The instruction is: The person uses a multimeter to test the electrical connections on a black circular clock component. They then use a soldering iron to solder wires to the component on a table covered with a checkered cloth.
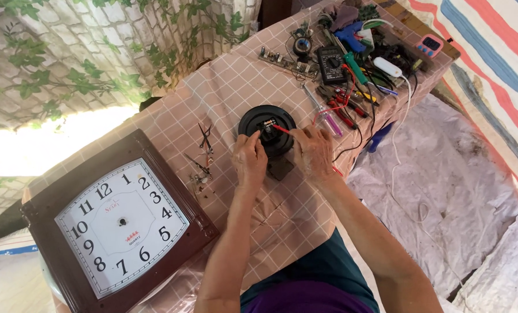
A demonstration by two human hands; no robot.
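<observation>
Daylight floods my table evenly, shadows soft. A blown-out white glare burns at the left edge. Focus stays sharp at centre; the wide lens bends the far corners.

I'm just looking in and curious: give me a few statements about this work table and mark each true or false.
1. Both hands are at the round black disc. True: the left hand and right hand touch it.
2. The square wall clock has its hands fitted. False: the dial shows only a bare centre hole; loose clock hands lie on the cloth beside it.
3. The right hand holds a red probe against the disc's middle. True.
4. The black meter lies at the table's far end. True.
5. The tablecloth is plain blue. False: it is pink with a checked pattern.
</observation>
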